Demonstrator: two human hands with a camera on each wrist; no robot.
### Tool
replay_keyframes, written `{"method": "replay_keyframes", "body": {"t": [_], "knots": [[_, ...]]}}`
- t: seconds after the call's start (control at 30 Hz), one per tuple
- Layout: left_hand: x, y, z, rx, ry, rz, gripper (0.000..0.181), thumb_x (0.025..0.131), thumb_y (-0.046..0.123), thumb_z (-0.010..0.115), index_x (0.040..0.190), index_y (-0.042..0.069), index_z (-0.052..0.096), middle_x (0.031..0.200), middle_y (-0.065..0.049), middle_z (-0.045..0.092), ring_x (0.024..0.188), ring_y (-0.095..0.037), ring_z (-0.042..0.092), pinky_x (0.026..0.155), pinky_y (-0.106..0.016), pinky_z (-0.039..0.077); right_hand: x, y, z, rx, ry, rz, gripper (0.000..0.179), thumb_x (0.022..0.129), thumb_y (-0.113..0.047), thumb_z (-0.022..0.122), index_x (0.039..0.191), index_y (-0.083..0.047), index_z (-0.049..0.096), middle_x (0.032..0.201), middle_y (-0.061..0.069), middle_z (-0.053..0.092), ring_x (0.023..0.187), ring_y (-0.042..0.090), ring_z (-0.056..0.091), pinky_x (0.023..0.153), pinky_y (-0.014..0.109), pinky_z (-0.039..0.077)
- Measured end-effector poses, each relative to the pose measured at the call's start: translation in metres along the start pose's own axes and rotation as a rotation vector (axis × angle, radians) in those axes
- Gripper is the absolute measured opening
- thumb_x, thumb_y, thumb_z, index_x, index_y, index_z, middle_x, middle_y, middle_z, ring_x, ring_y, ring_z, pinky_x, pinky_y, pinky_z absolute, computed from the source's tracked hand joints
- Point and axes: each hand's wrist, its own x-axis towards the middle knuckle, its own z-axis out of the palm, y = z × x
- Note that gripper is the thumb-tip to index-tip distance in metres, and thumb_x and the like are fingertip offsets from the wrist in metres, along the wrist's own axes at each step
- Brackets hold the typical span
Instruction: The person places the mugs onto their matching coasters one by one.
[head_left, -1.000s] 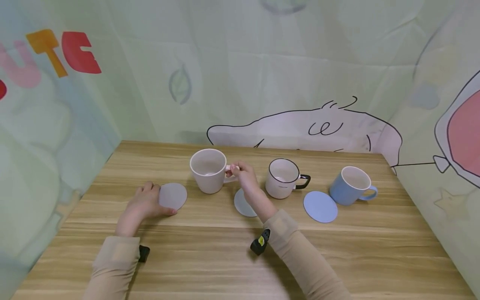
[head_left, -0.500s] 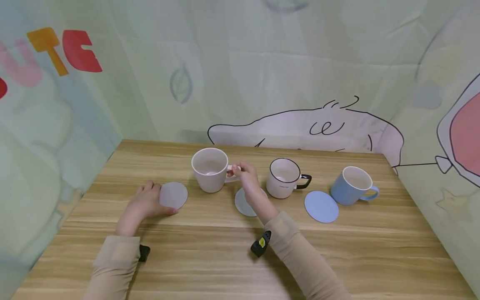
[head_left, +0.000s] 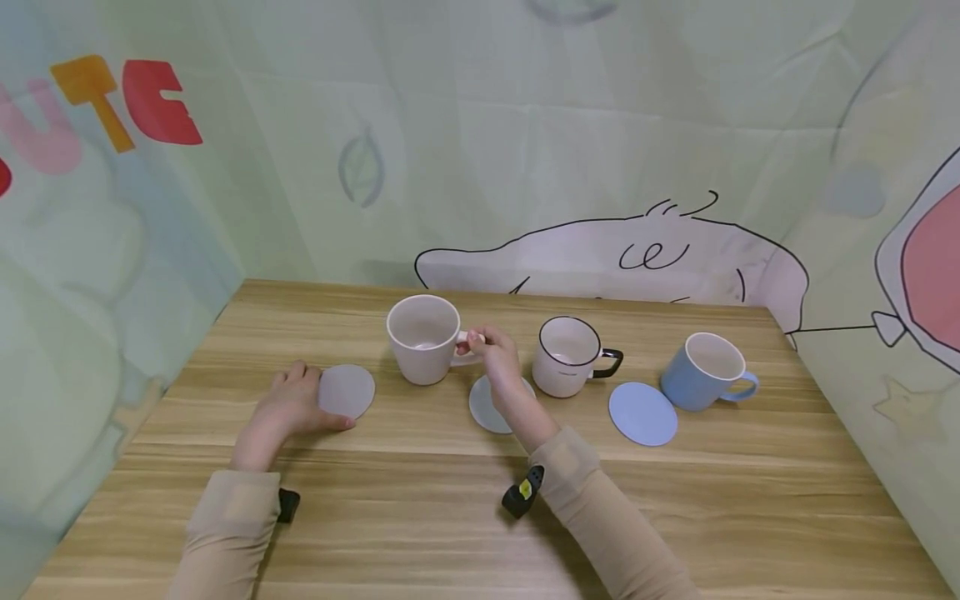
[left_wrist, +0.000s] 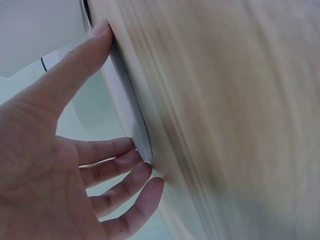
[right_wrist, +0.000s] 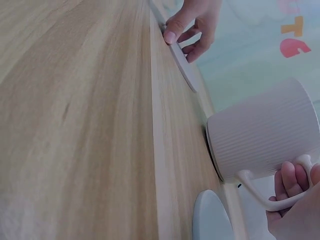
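In the head view my left hand point(head_left: 291, 404) lies around the left rim of a pale grey round coaster point(head_left: 347, 392). Its thumb and fingertips meet the rim of that coaster point(left_wrist: 127, 102) from two sides in the left wrist view. My right hand point(head_left: 491, 358) grips the handle of a large white mug point(head_left: 422, 350), fingers curled through it. Fine ribs run along this mug's side point(right_wrist: 265, 130) in the right wrist view. Its base is at the tabletop; whether it touches is hard to tell. A second greyish coaster point(head_left: 486, 407) is partly hidden under my right forearm.
Right of my right hand stands a white mug with black rim and handle point(head_left: 564, 371). Farther right are a light blue coaster point(head_left: 642, 414) and a tilted-looking blue mug point(head_left: 693, 382). All rest on the wooden table point(head_left: 405, 525), with a printed cloth wall point(head_left: 300, 167) behind.
My right hand and the large white mug have shifted slightly to the right. My left hand and the coaster by it look unmoved.
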Motion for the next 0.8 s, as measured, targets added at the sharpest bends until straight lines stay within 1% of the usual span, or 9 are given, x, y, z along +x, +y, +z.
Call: {"method": "replay_keyframes", "body": {"t": [0.27, 0.5, 0.8], "knots": [[-0.0006, -0.0002, 0.0003, -0.001, 0.005, 0.005, 0.098, 0.065, 0.052, 0.082, 0.125, -0.016, 0.045, 0.122, -0.033, 0.043, 0.109, -0.052, 0.038, 0.082, -0.062, 0.045, -0.0013, 0.0003, -0.0001, 0.017, 0.008, -0.003, 0.016, 0.094, -0.009, 0.055, 0.081, -0.006, 0.063, 0.069, -0.001, 0.064, 0.087, 0.012, 0.057, 0.105, 0.04, 0.032], [0.0008, -0.001, 0.002, -0.005, 0.007, 0.006, 0.097, 0.066, 0.051, 0.082, 0.126, -0.016, 0.044, 0.123, -0.032, 0.043, 0.111, -0.051, 0.037, 0.084, -0.063, 0.044, -0.0017, -0.0014, 0.0004, 0.045, 0.015, 0.033, 0.02, 0.095, -0.01, 0.055, 0.076, -0.012, 0.06, 0.065, -0.007, 0.063, 0.089, 0.011, 0.055, 0.098, 0.035, 0.032], [0.0011, -0.0013, 0.0017, 0.006, 0.011, 0.016, 0.1, 0.065, 0.053, 0.082, 0.126, -0.016, 0.044, 0.122, -0.033, 0.043, 0.11, -0.051, 0.038, 0.084, -0.062, 0.044, -0.0034, -0.0032, 0.002, 0.059, -0.005, 0.022, 0.018, 0.096, -0.008, 0.053, 0.08, -0.01, 0.06, 0.064, -0.009, 0.063, 0.086, 0.01, 0.057, 0.108, 0.042, 0.028]]}}
